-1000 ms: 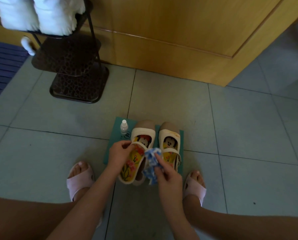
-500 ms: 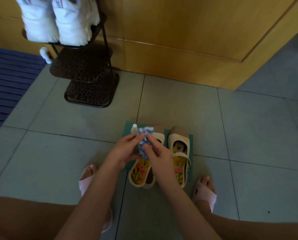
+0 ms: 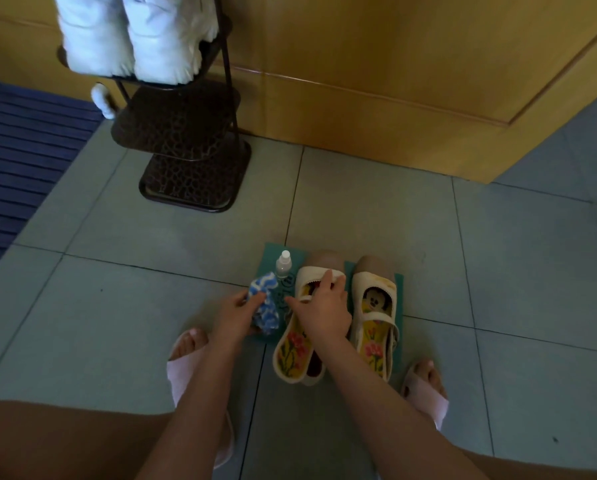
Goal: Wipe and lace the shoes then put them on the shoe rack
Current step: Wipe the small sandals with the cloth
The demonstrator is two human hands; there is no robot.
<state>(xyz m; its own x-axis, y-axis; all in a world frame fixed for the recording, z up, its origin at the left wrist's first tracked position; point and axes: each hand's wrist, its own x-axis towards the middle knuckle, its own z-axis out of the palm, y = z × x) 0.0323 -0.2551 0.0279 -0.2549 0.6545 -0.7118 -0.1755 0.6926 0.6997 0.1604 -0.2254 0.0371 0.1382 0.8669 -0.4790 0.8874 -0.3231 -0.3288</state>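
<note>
Two cream strap shoes with flowered yellow insoles stand side by side on a teal mat [image 3: 399, 282]. My right hand [image 3: 321, 311] lies over the left shoe [image 3: 298, 344], fingers spread across its front strap and opening. The right shoe [image 3: 375, 313] stands untouched, a cartoon mouse face showing inside. My left hand [image 3: 236, 315] is closed on a blue and white cloth [image 3: 264, 301], just left of the shoes. A dark metal shoe rack [image 3: 186, 140] stands at the back left, with a pair of white sneakers [image 3: 134, 32] on its top shelf.
A small clear bottle with a white cap [image 3: 283, 265] stands on the mat's far left corner, close to the cloth. A wooden door [image 3: 376, 57] closes off the back. A blue striped rug [image 3: 20, 147] lies at the left. My feet in pink slippers [image 3: 186, 372] flank the mat.
The cloth passed from between both hands into my left hand alone and moved left. My right hand let go of it and came down on the left shoe's front.
</note>
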